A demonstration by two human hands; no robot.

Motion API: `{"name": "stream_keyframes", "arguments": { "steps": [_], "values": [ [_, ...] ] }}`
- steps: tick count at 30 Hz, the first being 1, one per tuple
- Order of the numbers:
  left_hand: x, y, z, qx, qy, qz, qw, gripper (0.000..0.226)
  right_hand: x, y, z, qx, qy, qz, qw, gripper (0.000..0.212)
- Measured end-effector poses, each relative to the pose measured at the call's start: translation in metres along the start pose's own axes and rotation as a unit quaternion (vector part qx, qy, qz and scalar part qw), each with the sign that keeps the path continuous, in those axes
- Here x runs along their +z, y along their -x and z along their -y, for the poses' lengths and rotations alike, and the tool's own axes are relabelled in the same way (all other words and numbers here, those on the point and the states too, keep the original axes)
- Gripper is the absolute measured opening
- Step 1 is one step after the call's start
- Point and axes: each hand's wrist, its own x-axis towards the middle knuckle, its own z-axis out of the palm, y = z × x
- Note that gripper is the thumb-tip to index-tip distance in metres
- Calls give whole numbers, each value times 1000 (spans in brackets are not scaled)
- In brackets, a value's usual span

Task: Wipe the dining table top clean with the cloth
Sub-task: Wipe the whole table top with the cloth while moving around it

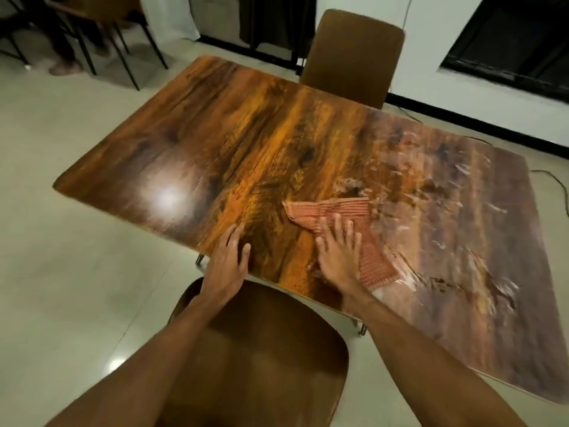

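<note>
Cloth (326,211) lies pressed under the spread right hand (338,254), long axis running 11 to 5 o'clock, with seemingly smeared desk (462,211) stretching toward 3 o'clock.

There are no words, numbers or signs to read here. The wooden table top (215,134) has none. The checked cloth (326,211) has none. The far chair (354,57) and the near chair (261,349) show none.
</note>
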Motion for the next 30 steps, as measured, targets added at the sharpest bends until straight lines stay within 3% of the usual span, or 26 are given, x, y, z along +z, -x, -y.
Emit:
{"name": "stream_keyframes", "arguments": {
  "steps": [4,10,15,21,25,27,30],
  "values": [
    [-3,3,12,-19,-8,-3,1000,55,15,-14,56,-176,17,49,983,55],
    [-3,-17,8,-41,-20,-55,997,55,-6,-84,53,-114,16,46,992,55],
    [26,-46,-25,-88,-57,-77,992,57,-4,-102,34,-317,51,68,945,56],
    [74,-99,-90,-147,-81,-99,981,59,-49,-201,-45,-221,29,39,974,56],
    [101,-126,-127,-155,-85,-96,980,57,-42,-178,-56,-358,50,59,931,57],
    [112,-140,-138,-155,-87,-97,979,58,-55,-219,-76,-390,66,53,917,57],
    [121,-157,-146,-137,-82,-97,982,58,-87,-305,-115,-256,39,37,965,57]
  ]
}}
